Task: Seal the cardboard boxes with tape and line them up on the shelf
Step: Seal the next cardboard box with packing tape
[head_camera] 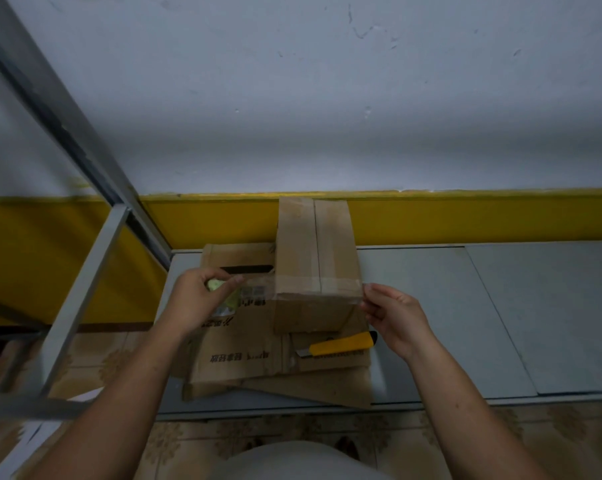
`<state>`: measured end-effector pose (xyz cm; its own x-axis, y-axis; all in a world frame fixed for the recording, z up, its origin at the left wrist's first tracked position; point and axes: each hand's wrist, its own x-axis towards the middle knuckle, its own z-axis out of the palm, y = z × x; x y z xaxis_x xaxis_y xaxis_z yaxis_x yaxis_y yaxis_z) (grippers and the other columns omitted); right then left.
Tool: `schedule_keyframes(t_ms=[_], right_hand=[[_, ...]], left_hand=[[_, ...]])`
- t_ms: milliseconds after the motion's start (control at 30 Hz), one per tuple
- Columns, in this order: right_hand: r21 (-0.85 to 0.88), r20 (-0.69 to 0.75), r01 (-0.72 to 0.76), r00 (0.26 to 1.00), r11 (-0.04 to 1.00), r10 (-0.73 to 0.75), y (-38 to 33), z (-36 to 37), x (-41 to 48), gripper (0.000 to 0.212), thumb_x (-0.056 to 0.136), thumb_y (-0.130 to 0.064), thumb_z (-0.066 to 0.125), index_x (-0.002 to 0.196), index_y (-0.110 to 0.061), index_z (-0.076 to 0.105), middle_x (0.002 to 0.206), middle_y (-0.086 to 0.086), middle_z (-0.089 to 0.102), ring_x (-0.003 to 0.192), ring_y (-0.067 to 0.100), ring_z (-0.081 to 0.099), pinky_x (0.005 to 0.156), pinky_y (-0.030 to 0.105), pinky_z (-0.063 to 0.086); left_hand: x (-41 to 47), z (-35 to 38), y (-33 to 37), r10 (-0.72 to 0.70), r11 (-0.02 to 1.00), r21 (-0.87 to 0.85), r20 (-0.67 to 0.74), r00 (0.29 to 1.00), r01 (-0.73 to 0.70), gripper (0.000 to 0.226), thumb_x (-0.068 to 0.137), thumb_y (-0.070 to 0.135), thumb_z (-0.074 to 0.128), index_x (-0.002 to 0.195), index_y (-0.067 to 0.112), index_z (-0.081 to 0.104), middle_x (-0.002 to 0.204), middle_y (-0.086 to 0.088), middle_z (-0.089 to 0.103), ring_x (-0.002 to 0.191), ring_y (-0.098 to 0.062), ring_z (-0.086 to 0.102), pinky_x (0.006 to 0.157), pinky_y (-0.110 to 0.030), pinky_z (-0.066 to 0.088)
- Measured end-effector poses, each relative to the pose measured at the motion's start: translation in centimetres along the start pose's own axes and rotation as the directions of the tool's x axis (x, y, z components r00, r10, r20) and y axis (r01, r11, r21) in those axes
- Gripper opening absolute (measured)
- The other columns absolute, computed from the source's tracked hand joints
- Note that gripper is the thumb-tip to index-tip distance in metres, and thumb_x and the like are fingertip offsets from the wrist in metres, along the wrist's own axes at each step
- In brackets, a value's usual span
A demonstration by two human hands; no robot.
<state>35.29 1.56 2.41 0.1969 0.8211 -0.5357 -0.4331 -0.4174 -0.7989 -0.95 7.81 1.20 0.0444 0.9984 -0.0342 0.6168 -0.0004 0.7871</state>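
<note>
Cardboard box (315, 258) stands on flattened cartons (244, 362) on the shelf (465, 306); judged light and stiff, best held at its corners. Left hand (195, 299), 9 o'clock, grips the tape roll (216, 285); right hand (393, 317), 3 o'clock, pinches the flimsy, sticky strip (258, 287).

box (315, 258): was matt brown cardboard, with shinier strips along its seams.
tape (258, 289): was clear glossy film, slightly wrinkled.
flattened cartons (244, 362): were matt printed cardboard, creased.
knife (341, 344): had a smooth yellow plastic body.
shelf board (431, 306): looked smooth and grey, with a dull sheen.
frame (67, 109): was smooth grey metal.
wall (327, 98): was matt paint, scuffed.
floor (292, 431): was patterned tile.
</note>
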Motion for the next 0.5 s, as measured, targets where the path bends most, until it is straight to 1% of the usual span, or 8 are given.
schedule_keyframes(t_ms=[67, 133, 233, 300, 367, 433, 500], right_hand=[[0.004, -0.004, -0.005, 1.0, 1.0, 0.005, 0.2, 0.0, 0.0, 0.023, 0.09, -0.007, 0.074, 0.113, -0.004, 0.073, 0.088, 0.011, 0.076, 0.076, 0.019, 0.07, 0.075, 0.032, 0.057], [-0.01, -0.025, 0.012, 1.0, 1.0, -0.012, 0.4, 0.0, 0.0, 0.021, 0.091, -0.005, 0.073, 0.111, -0.002, 0.073, 0.084, 0.01, 0.075, 0.074, 0.018, 0.068, 0.069, 0.029, 0.058], [-0.011, -0.047, 0.027, 0.999, 1.0, -0.028, 0.5, -0.1, 0.1, 0.018, 0.092, -0.006, 0.072, 0.109, -0.003, 0.074, 0.082, 0.009, 0.075, 0.072, 0.018, 0.068, 0.066, 0.029, 0.057], [-0.033, -0.066, 0.037, 0.997, 0.999, -0.04, 0.6, 0.0, 0.1, 0.015, 0.093, -0.009, 0.073, 0.107, -0.006, 0.075, 0.082, 0.009, 0.075, 0.072, 0.019, 0.068, 0.064, 0.029, 0.056], [-0.107, -0.082, 0.068, 0.994, 0.992, -0.077, 0.7, 0.1, 0.0, 0.012, 0.095, -0.013, 0.072, 0.106, -0.009, 0.075, 0.084, 0.008, 0.076, 0.073, 0.017, 0.069, 0.061, 0.028, 0.055], [-0.223, -0.102, 0.113, 0.985, 0.968, -0.138, 0.7, 0.2, 0.0, 0.014, 0.097, -0.019, 0.071, 0.108, -0.011, 0.075, 0.089, 0.008, 0.076, 0.079, 0.018, 0.069, 0.065, 0.03, 0.054], [-0.322, -0.112, 0.15, 0.974, 0.935, -0.195, 0.7, 0.3, 0.2, 0.017, 0.099, -0.023, 0.068, 0.109, -0.011, 0.075, 0.093, 0.008, 0.076, 0.087, 0.021, 0.069, 0.068, 0.032, 0.053]], left_hand=[[-0.5, 1.0, -0.3, 0.014, 1.0, 0.0, 0.023, 1.0, -0.014, 0.026, 0.093, 0.058, 0.071, 0.103, 0.035, 0.078, 0.103, 0.018, 0.076, 0.097, 0.001, 0.069, 0.085, -0.041, 0.062], [-0.8, 1.8, -0.3, 0.039, 0.999, -0.007, 0.044, 0.998, -0.039, 0.022, 0.097, 0.053, 0.066, 0.108, 0.037, 0.076, 0.107, 0.018, 0.075, 0.101, 0.003, 0.068, 0.089, -0.041, 0.062], [-0.8, 2.2, -0.1, 0.068, 0.998, -0.022, 0.052, 0.996, -0.066, 0.016, 0.102, 0.048, 0.06, 0.103, 0.041, 0.074, 0.102, 0.022, 0.074, 0.097, 0.007, 0.067, 0.086, -0.038, 0.06], [-0.7, 2.1, 0.2, 0.075, 0.996, -0.047, 0.057, 0.996, -0.073, 0.015, 0.103, 0.046, 0.058, 0.098, 0.046, 0.072, 0.096, 0.023, 0.076, 0.094, 0.007, 0.068, 0.082, -0.032, 0.059], [-0.8, 1.8, 0.6, 0.085, 0.994, -0.076, 0.07, 0.994, -0.08, 0.015, 0.103, 0.045, 0.057, 0.099, 0.047, 0.071, 0.097, 0.028, 0.075, 0.093, 0.006, 0.069, 0.077, -0.024, 0.055], [-0.8, 1.4, 0.9, 0.104, 0.99, -0.111, 0.111, 0.988, -0.092, 0.016, 0.104, 0.041, 0.057, 0.103, 0.044, 0.073, 0.099, 0.03, 0.074, 0.094, 0.005, 0.07, 0.076, -0.017, 0.052], [-0.7, 1.1, 0.5, 0.111, 0.987, -0.138, 0.173, 0.979, -0.087, 0.017, 0.104, 0.038, 0.06, 0.108, 0.037, 0.076, 0.103, 0.026, 0.076, 0.098, 0.003, 0.07, 0.08, -0.016, 0.053]])
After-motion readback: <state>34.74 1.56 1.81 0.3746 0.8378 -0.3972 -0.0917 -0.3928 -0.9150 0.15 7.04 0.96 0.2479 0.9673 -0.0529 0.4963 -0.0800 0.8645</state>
